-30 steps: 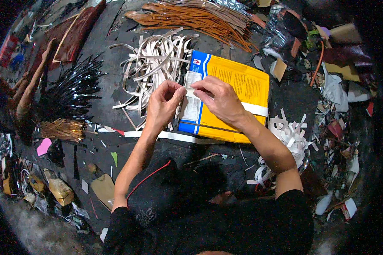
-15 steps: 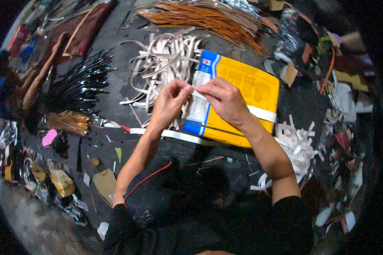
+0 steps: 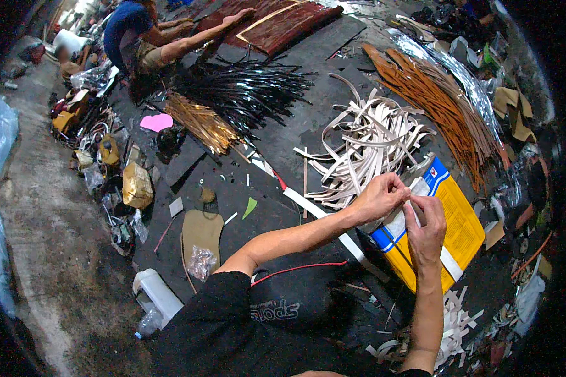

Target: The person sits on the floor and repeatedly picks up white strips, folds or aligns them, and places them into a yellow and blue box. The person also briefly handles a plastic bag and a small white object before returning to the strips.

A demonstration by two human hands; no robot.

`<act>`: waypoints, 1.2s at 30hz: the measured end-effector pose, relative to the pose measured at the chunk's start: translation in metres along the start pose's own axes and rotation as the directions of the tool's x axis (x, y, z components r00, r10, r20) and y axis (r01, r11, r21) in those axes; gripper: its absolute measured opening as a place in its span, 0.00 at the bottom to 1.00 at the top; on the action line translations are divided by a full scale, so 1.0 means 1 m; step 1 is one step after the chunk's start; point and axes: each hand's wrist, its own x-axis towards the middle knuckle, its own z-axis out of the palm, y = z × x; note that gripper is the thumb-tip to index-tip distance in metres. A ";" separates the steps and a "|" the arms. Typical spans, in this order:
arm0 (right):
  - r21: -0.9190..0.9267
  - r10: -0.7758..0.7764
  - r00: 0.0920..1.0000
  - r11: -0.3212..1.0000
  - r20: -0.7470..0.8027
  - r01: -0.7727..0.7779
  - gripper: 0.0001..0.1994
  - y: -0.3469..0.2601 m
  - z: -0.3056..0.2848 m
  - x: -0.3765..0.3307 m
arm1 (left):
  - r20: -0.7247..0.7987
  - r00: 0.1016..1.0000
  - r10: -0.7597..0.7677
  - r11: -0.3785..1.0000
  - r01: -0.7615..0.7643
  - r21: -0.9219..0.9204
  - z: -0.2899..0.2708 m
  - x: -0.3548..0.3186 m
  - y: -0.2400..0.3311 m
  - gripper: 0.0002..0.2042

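My left hand [image 3: 383,196] and my right hand [image 3: 426,226] meet fingertip to fingertip above a flat yellow package [image 3: 454,229] with a blue and white end. Both are closed in a pinch on a thin white strip, mostly hidden by the fingers. A white band [image 3: 451,262] lies across the yellow part, beside my right wrist. Beyond my left hand spreads a heap of off-white flat strips [image 3: 374,141]. A long white strip [image 3: 321,213] runs along the floor under my left forearm.
Bundles of brown strips [image 3: 431,107], black shiny strips [image 3: 245,88] and golden strips [image 3: 198,122] lie farther off. White cut pieces [image 3: 459,327] are heaped by my right forearm. At the far left a person [image 3: 129,34] sits with legs stretched out. A plastic jug [image 3: 157,292] lies near my left.
My view has swung to the left, so the hands and package now appear farther right and the seated person shows more fully. Both hands remain pinched together over the package.
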 end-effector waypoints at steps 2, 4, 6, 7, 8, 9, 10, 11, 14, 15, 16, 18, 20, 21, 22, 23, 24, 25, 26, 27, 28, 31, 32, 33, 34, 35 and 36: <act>-0.015 0.003 1.000 1.000 0.000 -0.003 0.09 0.003 -0.001 0.001 | -0.008 1.000 -0.017 1.000 0.017 0.008 0.001 -0.001 0.006 0.12; -0.031 -0.017 1.000 0.999 -0.007 0.017 0.08 0.004 0.000 0.001 | -0.018 1.000 -0.003 1.000 0.003 -0.011 0.003 -0.002 0.003 0.12; -0.050 -0.032 0.999 0.998 -0.018 0.031 0.08 0.002 0.001 0.001 | -0.047 0.999 0.008 1.000 -0.010 -0.027 0.003 -0.005 -0.001 0.12; -0.066 -0.037 0.999 0.997 -0.023 0.036 0.08 0.002 0.001 0.001 | -0.061 0.998 0.015 0.999 -0.018 -0.038 0.004 -0.006 -0.001 0.12; -0.081 -0.041 0.999 0.996 -0.029 0.039 0.08 0.001 0.001 0.001 | -0.068 0.998 0.019 0.999 -0.022 -0.036 0.004 -0.007 -0.001 0.12; -0.076 -0.048 0.998 0.996 -0.041 0.045 0.08 0.000 0.002 0.001 | -0.074 0.997 0.022 0.999 -0.024 -0.034 0.004 -0.009 -0.002 0.12; -0.080 -0.049 0.997 0.996 -0.051 0.045 0.08 0.001 0.001 0.000 | -0.072 0.997 0.022 0.999 -0.025 -0.038 0.006 -0.011 0.002 0.12; -0.084 -0.048 0.997 0.996 -0.062 0.043 0.07 0.002 0.000 -0.002 | -0.064 0.997 0.052 0.999 -0.052 0.007 0.006 -0.012 0.006 0.12; -0.082 -0.014 0.998 0.997 -0.059 0.009 0.07 0.010 -0.001 -0.002 | -0.004 0.994 0.111 0.993 -0.110 0.049 0.003 -0.010 0.008 0.13; -0.062 -0.040 0.997 0.997 -0.066 0.036 0.06 0.014 0.000 -0.004 | -0.033 0.991 0.127 0.986 -0.123 0.116 0.003 -0.008 0.002 0.13; -0.038 -0.071 0.995 0.997 -0.074 0.068 0.06 0.018 0.002 -0.001 | -0.024 0.999 0.026 0.999 -0.025 0.041 0.002 -0.007 0.004 0.13; -0.040 -0.124 0.990 0.992 -0.069 0.121 0.07 0.020 0.004 0.001 | -0.036 0.999 -0.014 0.998 0.016 0.059 -0.003 -0.013 0.013 0.11; -0.004 -0.120 0.990 0.993 -0.069 0.120 0.06 0.021 0.004 0.002 | -0.043 0.995 -0.088 0.996 0.087 -0.006 -0.003 -0.012 0.014 0.10; -0.028 -0.132 0.988 0.991 -0.080 0.130 0.06 0.024 0.001 0.001 | -0.041 0.999 -0.028 0.999 0.026 -0.046 0.002 -0.011 0.014 0.10; -0.032 -0.154 0.984 0.988 -0.089 0.152 0.07 0.025 0.003 0.001 | -0.059 0.997 -0.059 0.998 0.058 -0.019 0.002 -0.012 0.016 0.09; -0.031 -0.149 0.985 0.989 -0.083 0.147 0.07 0.027 0.003 -0.001 | -0.057 0.997 -0.048 0.999 0.047 -0.015 0.005 -0.011 0.016 0.09; -0.058 -0.162 0.983 0.986 -0.084 0.157 0.07 0.028 0.001 -0.003 | -0.059 0.998 -0.036 0.999 0.035 -0.013 0.007 -0.010 0.015 0.09; -0.077 -0.179 0.980 0.982 -0.085 0.173 0.07 0.026 0.000 -0.002 | -0.031 0.998 -0.061 0.998 0.061 0.008 0.005 -0.010 0.016 0.09; -0.095 -0.199 0.976 0.977 -0.085 0.191 0.07 0.026 0.001 -0.002 | -0.025 0.997 -0.071 0.992 0.068 -0.106 0.008 -0.010 0.013 0.10; -0.087 -0.191 0.978 0.979 -0.079 0.184 0.06 0.027 0.002 -0.004 | -0.003 0.995 -0.100 0.985 0.098 -0.141 0.008 -0.010 0.012 0.10; -0.081 -0.187 0.979 0.980 -0.079 0.181 0.06 0.028 0.003 -0.004 | 0.019 0.992 -0.128 0.976 0.129 -0.176 0.007 -0.010 0.011 0.10; -0.071 -0.185 0.980 0.981 -0.080 0.179 0.07 0.028 0.004 -0.005 | 0.037 0.971 -0.236 0.953 0.239 -0.188 0.002 -0.012 0.016 0.10; -0.074 -0.187 0.979 0.981 -0.081 0.181 0.07 0.027 0.004 -0.006 | 0.039 0.969 -0.244 0.948 0.246 -0.201 0.001 -0.013 0.016 0.10; -0.076 -0.189 0.978 0.980 -0.083 0.183 0.07 0.027 0.004 -0.006 | 0.041 0.967 -0.251 0.943 0.254 -0.214 0.001 -0.013 0.015 0.10; -0.064 -0.186 0.979 0.981 -0.083 0.181 0.07 0.028 0.004 -0.006 | 0.042 0.964 -0.264 0.938 0.266 -0.224 0.000 -0.013 0.015 0.10; -0.052 -0.182 0.980 0.983 -0.083 0.178 0.08 0.029 0.005 -0.006 | 0.044 0.963 -0.265 0.941 0.268 -0.207 0.000 -0.013 0.016 0.10; -0.040 -0.178 0.981 0.984 -0.083 0.175 0.08 0.029 0.005 -0.006 | 0.040 0.963 -0.268 0.938 0.270 -0.216 -0.001 -0.013 0.015 0.10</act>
